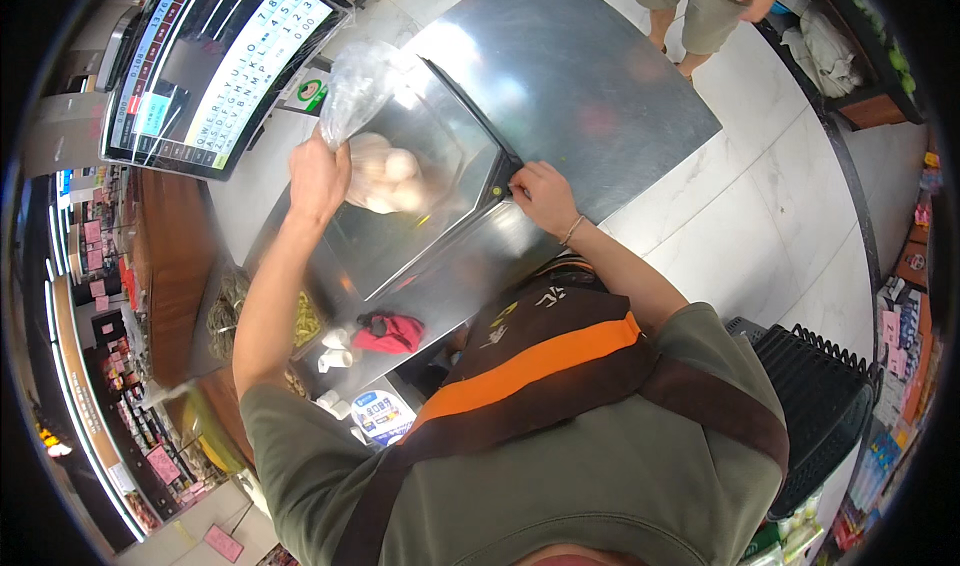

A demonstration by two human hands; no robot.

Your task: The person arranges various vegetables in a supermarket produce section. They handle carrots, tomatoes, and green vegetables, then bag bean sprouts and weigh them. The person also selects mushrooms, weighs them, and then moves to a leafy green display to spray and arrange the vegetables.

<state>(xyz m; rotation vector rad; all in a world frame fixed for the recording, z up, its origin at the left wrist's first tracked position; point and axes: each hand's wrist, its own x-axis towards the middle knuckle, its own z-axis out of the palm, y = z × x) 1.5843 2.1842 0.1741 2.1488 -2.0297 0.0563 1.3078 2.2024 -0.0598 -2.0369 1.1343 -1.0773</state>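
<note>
My left hand [319, 176] grips the gathered neck of a clear plastic bag [360, 90]. Several pale, rounded food items [394, 176] fill its lower part; they may be eggs or mushrooms, I cannot tell. The bag is over the shiny metal pan of a weighing scale [375, 243], and whether it rests there is unclear. At the scale's black corner piece [504, 172], beside a small yellow-green round spot, my right hand [546, 198] has its fingers curled. Anything between those fingers is hidden. A touch screen [217, 71] with a keypad stands at upper left.
A steel tabletop [577, 93] extends beyond the scale. Nearer me lie a red-and-black cloth item [388, 332], white paper rolls [336, 352] and a round printed sign [382, 416]. Another person [712, 3] stands at upper right. Black stacked crates [810, 408] are at lower right.
</note>
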